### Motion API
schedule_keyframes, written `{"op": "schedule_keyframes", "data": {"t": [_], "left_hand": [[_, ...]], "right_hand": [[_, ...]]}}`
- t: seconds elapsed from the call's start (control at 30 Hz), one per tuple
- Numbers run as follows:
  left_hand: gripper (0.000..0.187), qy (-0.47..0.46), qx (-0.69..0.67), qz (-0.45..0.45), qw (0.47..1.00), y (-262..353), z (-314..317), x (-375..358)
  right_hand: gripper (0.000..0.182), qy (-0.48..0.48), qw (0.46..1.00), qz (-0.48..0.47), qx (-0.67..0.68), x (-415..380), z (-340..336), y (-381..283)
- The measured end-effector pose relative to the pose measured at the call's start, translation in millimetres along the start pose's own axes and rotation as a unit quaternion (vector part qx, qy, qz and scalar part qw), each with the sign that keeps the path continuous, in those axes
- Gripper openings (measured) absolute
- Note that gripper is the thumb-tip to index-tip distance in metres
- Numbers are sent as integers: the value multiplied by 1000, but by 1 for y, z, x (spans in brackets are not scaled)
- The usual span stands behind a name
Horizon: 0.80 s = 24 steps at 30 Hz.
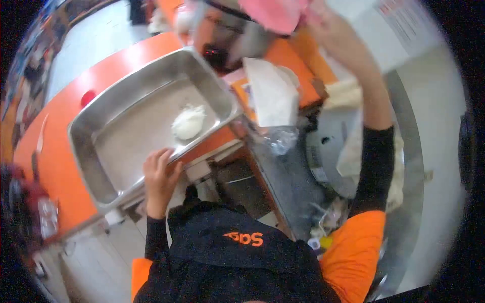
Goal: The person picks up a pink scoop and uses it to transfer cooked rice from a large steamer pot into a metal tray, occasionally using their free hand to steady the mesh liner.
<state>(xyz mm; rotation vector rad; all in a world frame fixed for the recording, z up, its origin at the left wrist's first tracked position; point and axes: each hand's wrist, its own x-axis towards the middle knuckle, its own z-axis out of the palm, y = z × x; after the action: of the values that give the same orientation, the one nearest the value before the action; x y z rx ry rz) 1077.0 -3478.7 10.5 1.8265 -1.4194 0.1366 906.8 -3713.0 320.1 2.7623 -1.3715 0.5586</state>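
A deep steel pan [136, 98] rests on the orange counter, with a white, soft-looking lump [189, 122] on its bottom near one side. My left hand [160, 174] is at the pan's near rim, fingers apart and fingertips right at the edge, holding nothing. Stretched far up to the upper right, my right hand [326, 25] is smeared by motion. Its fingers are around the edge of a pink object [277, 14], too blurred to name and partly cut off by the frame's top.
The orange counter [53, 166] curves round the pan, with a small red round item [88, 98] on it. White paper [272, 93] and crumpled clear plastic [281, 140] lie right of the pan. Beyond them is a large round grey container [331, 151] with pale cloth [353, 156].
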Motion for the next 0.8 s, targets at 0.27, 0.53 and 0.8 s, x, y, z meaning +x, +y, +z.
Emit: {"op": "schedule_keyframes", "data": {"t": [0.27,0.53,0.8], "left_hand": [[32,42,-227,105,967,80,75,13],[37,-199,-347,121,909,155,244,-109],[44,-217,-136,173,951,216,290,-125]], "right_hand": [[34,116,956,221,-153,-95,-198,186],[28,-76,888,289,-350,-232,-159,398],[12,-34,886,208,-413,-238,-67,534]]}}
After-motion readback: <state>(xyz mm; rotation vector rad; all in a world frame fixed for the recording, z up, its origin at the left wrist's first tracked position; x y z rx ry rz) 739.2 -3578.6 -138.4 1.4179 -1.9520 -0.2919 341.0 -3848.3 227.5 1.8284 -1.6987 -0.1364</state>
